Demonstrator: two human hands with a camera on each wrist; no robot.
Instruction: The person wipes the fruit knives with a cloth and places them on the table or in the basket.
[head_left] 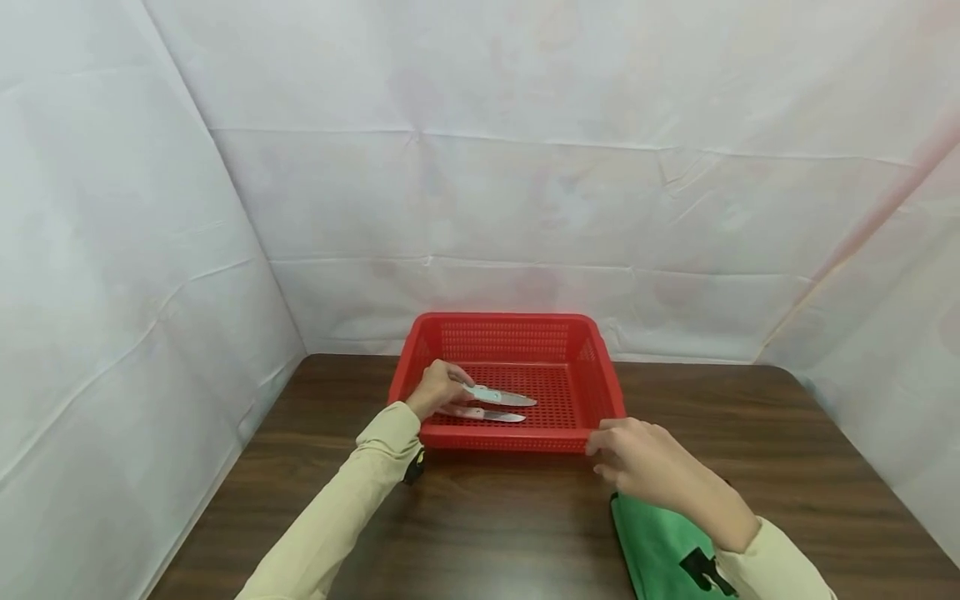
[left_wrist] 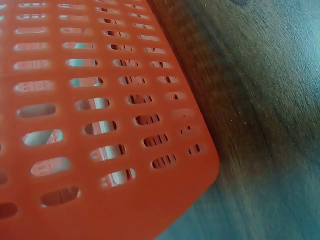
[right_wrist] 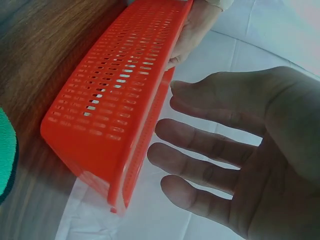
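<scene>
A red plastic basket [head_left: 510, 439] with slotted walls stands on the table. Reaching in over its left side, my left hand [head_left: 437, 388] holds a knife with a pale blue handle [head_left: 487, 394], its blade pointing right. A second knife with a pinkish handle [head_left: 472, 412] lies just below it, partly covered by the hand. In the left wrist view the basket wall [left_wrist: 125, 200] hides the hand itself. My right hand [head_left: 645, 462] hovers by the basket's front right corner. Its fingers [right_wrist: 195, 170] are spread and nothing is in them.
Beneath the right forearm lies a green cloth-like item [head_left: 652, 542] with a dark edge. Dark wood-grain tabletop [head_left: 465, 533] extends around the basket. White sheeting [head_left: 525, 208] hangs behind and at both sides.
</scene>
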